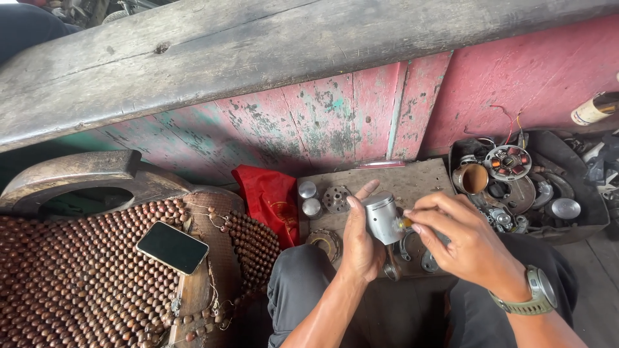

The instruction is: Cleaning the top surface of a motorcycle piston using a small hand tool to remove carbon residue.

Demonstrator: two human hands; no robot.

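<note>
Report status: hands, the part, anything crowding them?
Left hand gripping silver piston upright. Right hand pinching small orange piece against its side. Metal parts on board beneath, none blocking.

Silver metal piston (382, 218), tilted, crown up, held above the board.

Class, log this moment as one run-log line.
left hand: holds silver metal piston | right hand: fingertips at piston's side | nearby: wooden board with round metal parts

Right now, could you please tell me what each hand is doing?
Left hand: closed around a silver piston.
Right hand: fingers pinched on a small orange-tipped piece at the piston's side.
</note>
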